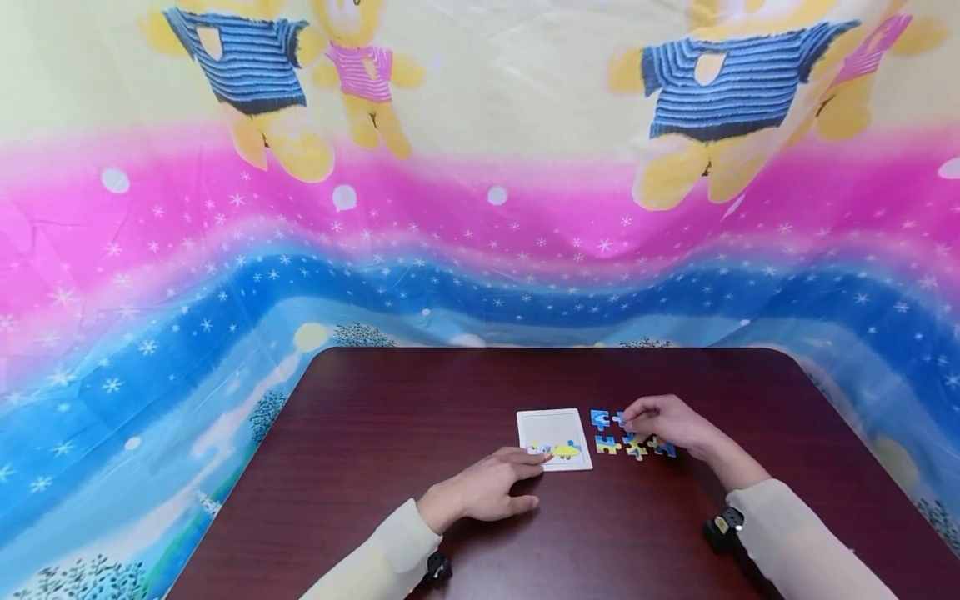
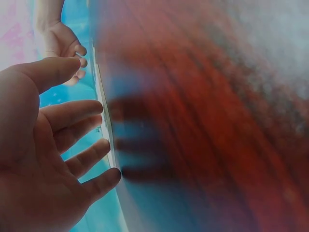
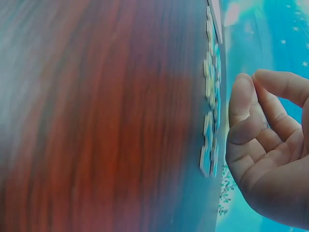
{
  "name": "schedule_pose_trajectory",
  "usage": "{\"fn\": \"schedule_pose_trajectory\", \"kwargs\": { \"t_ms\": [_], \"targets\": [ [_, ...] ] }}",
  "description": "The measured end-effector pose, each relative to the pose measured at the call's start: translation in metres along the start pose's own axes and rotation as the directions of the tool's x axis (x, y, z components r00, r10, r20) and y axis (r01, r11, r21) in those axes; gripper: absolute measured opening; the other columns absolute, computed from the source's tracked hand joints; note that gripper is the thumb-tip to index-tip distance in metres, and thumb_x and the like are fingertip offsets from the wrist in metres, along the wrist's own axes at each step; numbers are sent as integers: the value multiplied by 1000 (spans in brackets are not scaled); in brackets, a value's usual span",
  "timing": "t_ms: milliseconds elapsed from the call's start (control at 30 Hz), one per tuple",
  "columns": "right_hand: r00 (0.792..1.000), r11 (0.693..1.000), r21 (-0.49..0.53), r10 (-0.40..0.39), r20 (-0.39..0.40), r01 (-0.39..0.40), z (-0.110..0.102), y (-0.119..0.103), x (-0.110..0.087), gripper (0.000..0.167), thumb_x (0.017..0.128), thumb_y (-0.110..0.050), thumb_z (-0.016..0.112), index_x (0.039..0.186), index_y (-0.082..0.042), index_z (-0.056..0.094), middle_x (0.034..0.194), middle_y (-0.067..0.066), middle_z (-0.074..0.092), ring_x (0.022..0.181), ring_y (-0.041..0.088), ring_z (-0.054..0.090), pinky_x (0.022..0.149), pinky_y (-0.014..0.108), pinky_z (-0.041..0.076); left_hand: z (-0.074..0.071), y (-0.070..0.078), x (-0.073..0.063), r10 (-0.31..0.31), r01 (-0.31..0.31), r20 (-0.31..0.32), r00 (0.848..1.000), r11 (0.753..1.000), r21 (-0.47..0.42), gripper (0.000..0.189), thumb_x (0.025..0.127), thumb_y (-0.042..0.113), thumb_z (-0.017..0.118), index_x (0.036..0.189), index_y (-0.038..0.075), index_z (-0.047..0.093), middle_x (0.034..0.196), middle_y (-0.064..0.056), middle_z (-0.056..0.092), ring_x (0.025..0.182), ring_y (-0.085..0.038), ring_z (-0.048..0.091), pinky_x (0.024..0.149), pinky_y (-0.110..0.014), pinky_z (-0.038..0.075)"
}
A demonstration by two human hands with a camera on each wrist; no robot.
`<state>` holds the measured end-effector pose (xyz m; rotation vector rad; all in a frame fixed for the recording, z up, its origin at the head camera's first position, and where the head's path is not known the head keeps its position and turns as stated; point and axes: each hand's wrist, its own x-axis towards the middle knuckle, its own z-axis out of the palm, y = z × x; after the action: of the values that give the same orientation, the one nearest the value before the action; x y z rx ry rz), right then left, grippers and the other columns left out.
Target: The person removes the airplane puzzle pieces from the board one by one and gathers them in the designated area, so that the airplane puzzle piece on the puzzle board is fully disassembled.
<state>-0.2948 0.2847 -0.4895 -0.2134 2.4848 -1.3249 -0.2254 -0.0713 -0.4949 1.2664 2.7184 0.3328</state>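
A square white puzzle tray [image 1: 549,423] lies on the table, with a yellow and blue picture along its near side. My left hand [image 1: 491,485] reaches over the tray's lower left corner, fingertips at that picture; its fingers are extended in the left wrist view [image 2: 53,145]. To the tray's right lie several jigsaw pieces [image 1: 607,446], blue and yellow. Above them is my right hand [image 1: 675,423], thumb and index finger pinched together. A thin edge shows between these fingertips, seemingly a jigsaw piece, mostly hidden. In the right wrist view this hand [image 3: 275,145] is beside the pieces [image 3: 207,130].
The dark reddish-brown table [image 1: 420,392] has rounded far corners. A patterned curtain [image 1: 480,250] with bears and snowflakes hangs behind it and along the sides. Both wrists wear small black cameras [image 1: 723,529].
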Motion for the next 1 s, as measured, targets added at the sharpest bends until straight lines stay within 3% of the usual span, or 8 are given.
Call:
{"fn": "schedule_pose_trajectory", "kwargs": {
  "t_ms": [167, 367, 1000],
  "targets": [
    [1000, 1000, 3, 0, 18, 0, 8, -7, 3, 27, 94, -25, 69, 111, -4, 71, 95, 12, 73, 77, 25, 65, 55, 34, 49, -2, 0, -1, 1, -1, -2, 1000, 1000, -15, 53, 99, 38, 57, 144, 11, 54, 157, 5, 44, 146, -21, 40, 119, -32, 36],
    [999, 1000, 15, -5, 48, 5, 15, -14, 6, 25, 95, -23, 68, 111, -4, 70, 97, 11, 74, 82, 23, 67, 52, 32, 46, -5, -2, -4, -51, 51, 6, 999, 998, -44, 52, 99, 40, 57, 144, 13, 55, 154, 3, 48, 145, -20, 41, 118, -33, 37],
    [995, 998, 6, -56, 78, 56, 38, -30, 20, 22, 93, -20, 70, 108, -4, 72, 96, 10, 74, 80, 22, 69, 61, 36, 54, -6, -16, -10, -114, 115, 11, 993, 990, -87, 53, 99, 40, 58, 143, 10, 56, 156, 0, 46, 146, -21, 40, 118, -32, 37]
  ]
}}
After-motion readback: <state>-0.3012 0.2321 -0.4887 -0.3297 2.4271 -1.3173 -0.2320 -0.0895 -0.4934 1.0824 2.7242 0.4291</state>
